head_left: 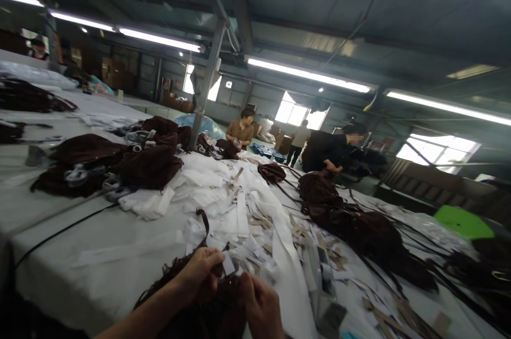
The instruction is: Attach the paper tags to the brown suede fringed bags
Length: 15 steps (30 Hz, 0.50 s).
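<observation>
My left hand is closed in a pinch, with a small white tag at its fingertips. Just to the right, my right hand has its fingers pressed together close to the tag; whatever they hold is hidden. Under both hands lies a dark brown fringed bag at the table's near side. Its strap sticks up beyond my left hand.
White wrapping and tan paper strips litter the white table. Brown bags are heaped at left and right. A grey tape-dispenser-like object stands right of my hands. A post rises behind; several people are farther off.
</observation>
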Each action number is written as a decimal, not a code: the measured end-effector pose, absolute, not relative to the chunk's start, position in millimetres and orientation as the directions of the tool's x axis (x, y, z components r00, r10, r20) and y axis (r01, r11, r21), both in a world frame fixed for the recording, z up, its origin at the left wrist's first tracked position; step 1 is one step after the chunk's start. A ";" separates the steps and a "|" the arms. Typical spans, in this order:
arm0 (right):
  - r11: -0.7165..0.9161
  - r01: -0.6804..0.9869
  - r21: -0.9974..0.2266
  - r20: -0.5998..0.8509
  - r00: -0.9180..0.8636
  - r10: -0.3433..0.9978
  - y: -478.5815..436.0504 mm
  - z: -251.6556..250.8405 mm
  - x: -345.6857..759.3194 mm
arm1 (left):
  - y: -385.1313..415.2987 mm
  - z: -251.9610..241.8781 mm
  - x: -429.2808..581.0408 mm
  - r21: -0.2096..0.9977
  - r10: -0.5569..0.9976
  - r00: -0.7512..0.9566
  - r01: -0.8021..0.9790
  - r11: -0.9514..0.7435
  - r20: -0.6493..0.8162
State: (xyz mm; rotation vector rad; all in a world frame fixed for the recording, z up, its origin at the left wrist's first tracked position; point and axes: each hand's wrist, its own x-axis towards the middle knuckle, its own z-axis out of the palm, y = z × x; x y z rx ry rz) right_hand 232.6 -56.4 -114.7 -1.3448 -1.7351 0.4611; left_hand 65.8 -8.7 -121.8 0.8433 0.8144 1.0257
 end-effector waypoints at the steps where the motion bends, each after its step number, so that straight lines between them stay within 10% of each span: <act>1: 0.316 0.585 -0.747 0.360 -0.043 0.932 -56.4 -112.2 231.1 | -10.5 -121.9 67.0 0.892 0.940 0.304 -0.366 0.265 -0.155; 8: 0.383 0.624 -0.681 0.404 -0.115 0.907 -50.8 -106.0 213.4 | -22.4 -122.9 74.1 0.934 0.939 0.332 -0.302 0.192 -0.086; 13: 0.641 0.762 -0.095 0.761 -0.360 0.540 -62.0 -125.3 212.1 | -13.0 -132.3 73.9 0.840 0.930 0.246 -0.410 0.354 -0.272; 15: 0.595 0.796 -0.111 0.759 -0.318 0.568 -78.7 -130.4 221.0 | -7.1 -133.8 69.5 0.824 0.932 0.202 -0.437 0.361 -0.301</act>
